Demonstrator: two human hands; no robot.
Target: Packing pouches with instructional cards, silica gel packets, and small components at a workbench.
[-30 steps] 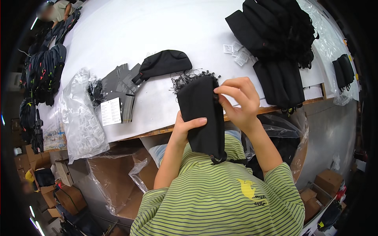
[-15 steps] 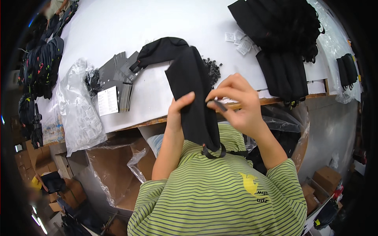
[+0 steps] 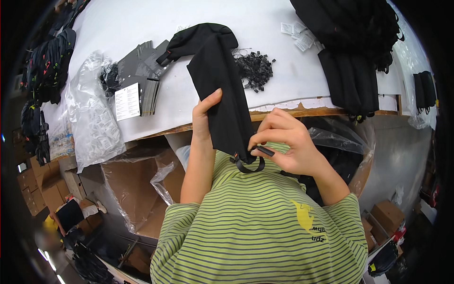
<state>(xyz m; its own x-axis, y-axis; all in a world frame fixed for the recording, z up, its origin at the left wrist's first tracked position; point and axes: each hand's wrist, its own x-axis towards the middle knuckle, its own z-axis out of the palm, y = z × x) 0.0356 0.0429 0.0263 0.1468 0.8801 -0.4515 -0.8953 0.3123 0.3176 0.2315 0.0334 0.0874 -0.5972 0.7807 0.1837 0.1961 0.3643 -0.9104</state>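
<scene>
A long flat black fabric pouch (image 3: 222, 99) slants from the table edge toward my chest. Around its left side my left hand (image 3: 204, 113) is closed, with the thumb lying on top of the cloth. The pouch's near end carries a black strap loop (image 3: 250, 168) and a small reddish tab. Right beside that end, my right hand (image 3: 288, 144) pinches a short, dark, bar-shaped piece (image 3: 265, 150) whose kind I cannot make out. Behind the held pouch lies another black fabric pouch (image 3: 201, 40); the two overlap. A heap of small black plastic pieces (image 3: 255, 70) sits to the right.
Grey printed cards (image 3: 135, 64) are fanned out on the white table (image 3: 175, 97), beside a clear bag of white packets (image 3: 97, 123). Stacked black pouches (image 3: 350, 80) hang over the edge at right. Below stand plastic-lined cardboard boxes (image 3: 137, 194). Dark bags (image 3: 54, 71) line the far left.
My right hand has moved down to the near end of the pouch, still pinching the dark piece. The view has shifted, so the table things appear higher.
</scene>
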